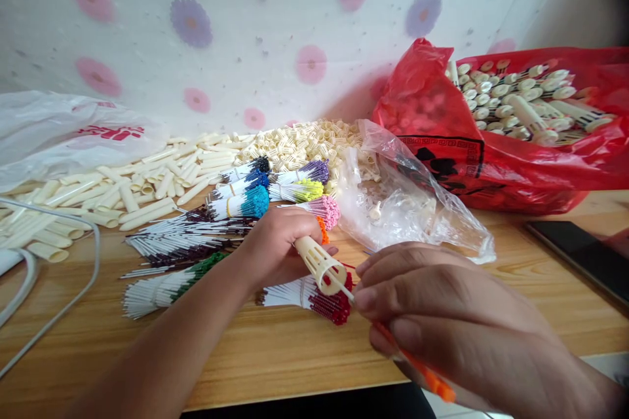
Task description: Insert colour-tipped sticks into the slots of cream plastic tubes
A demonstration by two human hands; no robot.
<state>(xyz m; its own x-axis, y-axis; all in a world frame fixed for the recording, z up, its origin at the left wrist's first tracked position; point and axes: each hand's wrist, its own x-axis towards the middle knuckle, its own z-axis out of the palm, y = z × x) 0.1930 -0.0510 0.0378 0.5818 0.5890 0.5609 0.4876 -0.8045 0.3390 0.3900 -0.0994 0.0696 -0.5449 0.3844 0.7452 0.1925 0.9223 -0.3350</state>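
My left hand [278, 232] is closed around a cream pen barrel [314, 255], its slotted open end tilted toward me. My right hand [437, 304] pinches a thin white pen refill [346, 291], whose far end reaches into the barrel's slotted opening. Below my right fingers an orange refill end [437, 385] sticks out; whether it belongs to the same refill is hidden. Under my hands lies a bundle of white refills with red ends [337, 304]. Beside my left hand are bundles with orange [323, 229], pink [327, 209] and teal ends [255, 201].
Cream barrels [122, 190] and short slotted pieces [299, 144] are heaped at the back. Dark-ended refills [181, 236] and a green-ended bundle [170, 285] lie left. Clear plastic [407, 209], a red bag [432, 137] of slotted barrels and a phone [574, 255] are right. A white cable [93, 268] loops left.
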